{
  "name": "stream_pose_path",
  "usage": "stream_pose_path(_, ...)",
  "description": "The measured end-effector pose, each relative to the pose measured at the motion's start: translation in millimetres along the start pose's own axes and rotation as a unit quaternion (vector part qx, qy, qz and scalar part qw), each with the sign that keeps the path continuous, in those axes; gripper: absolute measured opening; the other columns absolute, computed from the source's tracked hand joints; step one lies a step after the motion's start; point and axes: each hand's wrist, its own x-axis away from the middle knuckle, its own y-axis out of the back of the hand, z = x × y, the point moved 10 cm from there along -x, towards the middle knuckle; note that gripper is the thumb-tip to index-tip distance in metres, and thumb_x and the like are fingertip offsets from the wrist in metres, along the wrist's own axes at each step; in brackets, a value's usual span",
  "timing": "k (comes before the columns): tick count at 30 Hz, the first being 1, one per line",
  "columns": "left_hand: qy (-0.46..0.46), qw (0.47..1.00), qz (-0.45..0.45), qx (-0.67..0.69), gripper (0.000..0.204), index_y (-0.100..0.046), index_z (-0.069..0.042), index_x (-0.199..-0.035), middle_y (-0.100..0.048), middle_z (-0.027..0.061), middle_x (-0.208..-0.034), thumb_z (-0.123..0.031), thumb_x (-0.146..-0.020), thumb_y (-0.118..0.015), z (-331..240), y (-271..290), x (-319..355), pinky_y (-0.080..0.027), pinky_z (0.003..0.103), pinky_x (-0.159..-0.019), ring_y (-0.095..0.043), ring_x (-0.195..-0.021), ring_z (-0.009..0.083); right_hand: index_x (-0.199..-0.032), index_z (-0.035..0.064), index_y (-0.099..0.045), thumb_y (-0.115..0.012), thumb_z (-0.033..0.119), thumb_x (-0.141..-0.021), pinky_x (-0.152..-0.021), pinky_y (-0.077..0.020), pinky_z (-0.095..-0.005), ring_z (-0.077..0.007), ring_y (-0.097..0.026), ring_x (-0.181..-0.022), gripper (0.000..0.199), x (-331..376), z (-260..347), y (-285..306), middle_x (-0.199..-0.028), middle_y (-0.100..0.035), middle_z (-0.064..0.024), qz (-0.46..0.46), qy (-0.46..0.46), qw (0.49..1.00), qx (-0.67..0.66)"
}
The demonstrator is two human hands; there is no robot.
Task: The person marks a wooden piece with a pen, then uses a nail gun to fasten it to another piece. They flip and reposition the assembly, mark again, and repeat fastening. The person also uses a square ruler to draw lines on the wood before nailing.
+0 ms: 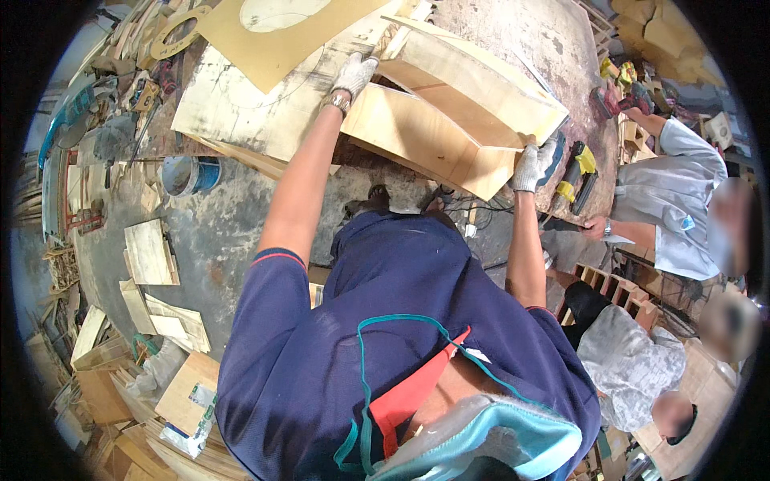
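Workbench (241, 104): gloved left hand (354, 74), right hand (536, 163), fingers closed gripping plywood box (449, 120).

A pale, matt plywood box frame (449, 120) is seen, its faces smooth. White knitted cloth gloves are worn on both hands. The workbench (545, 40) top looks rough, stained and dull.

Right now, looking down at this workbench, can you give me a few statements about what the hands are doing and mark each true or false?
1. Both hands wear light work gloves. True.
2. The left hand and right hand hold opposite ends of a plywood box frame. True.
3. The right hand grips the yellow nail gun. False: the tool lies on the bench beside it.
4. The blue bucket sits on the workbench. False: it stands on the floor.
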Motion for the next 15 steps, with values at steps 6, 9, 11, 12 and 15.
stream_pose_path(6,0.151,0.969,-0.027,0.191,0.049,-0.065,0.004,-0.119,-0.072,0.0203,-0.108,-0.028,-0.082,-0.073,14.2,-25.8,-31.2,-0.057,0.039,-0.085,-0.071,-0.096,0.0306,-0.126,-0.0019,-0.053,-0.063,0.0,-0.096,-0.093,-0.0452,-0.0296,-0.0155,-0.056,-0.101,0.032,2.0,-3.7,9.3,-0.113,-0.063,-0.0089,-0.022,0.02,0.999,0.04)
stream_pose_path(9,0.116,0.931,0.013,0.345,0.036,-0.065,0.003,-0.118,-0.071,0.012,-0.099,-0.017,-0.088,-0.07,-0.2,-18.4,-15.0,-0.056,0.031,-0.074,-0.068,-0.086,0.0202,-0.125,-0.0018,-0.053,-0.064,0.003,-0.096,-0.093,-0.0451,-0.0293,-0.0148,-0.055,-0.1,0.031,4.1,-6.9,12.1,-0.112,-0.063,-0.0084,-0.009,0.002,0.999,0.052)
stream_pose_path(11,0.072,0.911,0.034,0.405,0.029,-0.065,0.002,-0.12,-0.069,0.0059,-0.095,-0.011,-0.094,-0.067,-15.5,5.5,12.1,-0.053,0.026,-0.069,-0.064,-0.083,0.0131,-0.128,-0.002,-0.054,-0.064,0.004,-0.098,-0.094,-0.0481,-0.0307,-0.0154,-0.06,-0.105,0.033,9.3,2.1,20.6,-0.116,-0.065,-0.0091,-0.005,0.02,0.997,0.072)
stream_pose_path(12,0.046,0.914,0.049,0.401,0.029,-0.064,0.001,-0.122,-0.068,0.0042,-0.093,-0.014,-0.097,-0.066,-23.3,19.5,28.7,-0.052,0.025,-0.069,-0.064,-0.082,0.0118,-0.128,-0.002,-0.055,-0.064,0.004,-0.098,-0.094,-0.0483,-0.0307,-0.0154,-0.06,-0.105,0.032,10.5,3.6,25.4,-0.116,-0.065,-0.0091,-0.007,0.01,0.999,0.048)
stream_pose_path(15,-0.028,0.947,-0.014,0.318,0.029,-0.068,0.001,-0.118,-0.075,0.0107,-0.097,-0.014,-0.094,-0.061,-26.2,55.6,104.0,-0.055,0.033,-0.073,-0.07,-0.083,0.0216,-0.128,-0.0018,-0.056,-0.064,0.005,-0.098,-0.093,-0.0489,-0.0307,-0.0155,-0.06,-0.104,0.032,23.7,5.8,38.7,-0.115,-0.066,-0.0089,0.0,-0.039,0.999,0.019)
